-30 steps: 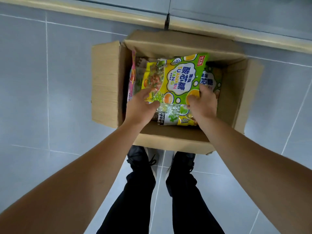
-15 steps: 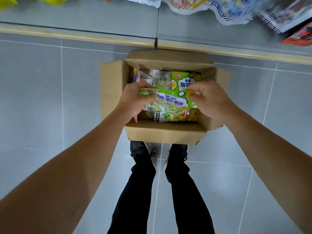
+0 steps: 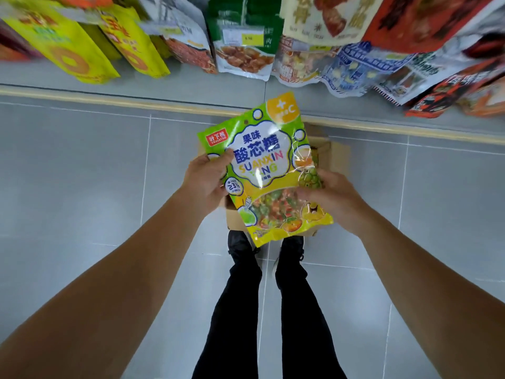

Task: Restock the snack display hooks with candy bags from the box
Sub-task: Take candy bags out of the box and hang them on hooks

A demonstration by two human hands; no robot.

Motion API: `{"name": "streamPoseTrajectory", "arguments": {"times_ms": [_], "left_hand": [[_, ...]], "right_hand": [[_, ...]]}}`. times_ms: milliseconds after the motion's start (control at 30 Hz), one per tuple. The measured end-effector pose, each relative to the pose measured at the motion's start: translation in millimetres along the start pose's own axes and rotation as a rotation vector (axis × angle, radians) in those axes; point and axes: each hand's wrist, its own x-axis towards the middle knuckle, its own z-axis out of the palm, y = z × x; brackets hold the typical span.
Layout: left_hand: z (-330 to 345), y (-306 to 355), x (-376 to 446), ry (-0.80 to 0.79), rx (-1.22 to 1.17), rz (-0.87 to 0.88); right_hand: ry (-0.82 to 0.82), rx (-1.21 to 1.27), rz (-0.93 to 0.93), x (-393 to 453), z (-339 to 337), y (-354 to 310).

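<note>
Above the box (image 3: 337, 157), I see my left hand (image 3: 203, 181) and right hand (image 3: 332, 198) each gripping a side of one candy bag (image 3: 262, 170), face up. Judging by this, it is out but not yet hung; the hanging bags (image 3: 243, 39) are beyond.

Candy bag (image 3: 262, 170): glossy plastic film, held between both hands, with white glare streaks across its printed green and yellow front; a clear window low on the bag shows small wrapped sweets.
Box (image 3: 334, 157): plain brown cardboard, matt and slightly rough, directly below the hands.
Hanging snack bags (image 3: 243, 47): shiny plastic or foil pouches above and beyond the hands, blurred, with paper-looking price tags.
Floor (image 3: 82, 187): large smooth grey tiles with a soft satin sheen and thin pale grout lines, under both forearms.
Trousers (image 3: 237, 310): matt black cloth, below the hands.
Shoes (image 3: 237, 242): dark, matt, material unclear.
</note>
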Motion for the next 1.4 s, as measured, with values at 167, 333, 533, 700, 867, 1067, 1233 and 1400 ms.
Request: {"name": "streamPoseTrajectory", "arguments": {"times_ms": [167,333,533,700,867,1067,1233,1400], "left_hand": [[4.3,40.9,-69.5,-0.075,-0.02,0.038],[16.9,54.9,-143.1,-0.21,0.183,0.055],[41.2,49.2,-217.4,-0.298,0.28,0.11],[89.3,42.2,-275.4,-0.334,0.354,0.24],[160.3,10.7,-349.6,-0.37,0.397,0.393],[248.2,-45.0,-458.7,-0.392,0.32,0.539],[314.3,-73.5,-514.0,-0.435,0.329,0.615],[381.7,-70.5,-540.8,-0.499,0.414,0.687]], "right_hand": [[0.135,0.077,0.026,-61.0,8.8,-43.4],[0.218,0.293,0.03,-116.6,7.2,-78.0],[0.268,0.398,-0.032,-179.7,-15.0,-105.6],[0.311,0.413,-0.116,-243.2,-57.0,-103.6],[0.33,0.398,-0.243,-315.3,-125.7,-77.8],[0.375,0.417,-0.358,-409.5,-206.6,-46.6],[0.423,0.412,-0.427,-478.2,-268.6,-30.1],[0.488,0.518,-0.523,-534.7,-330.4,-35.0]]}}
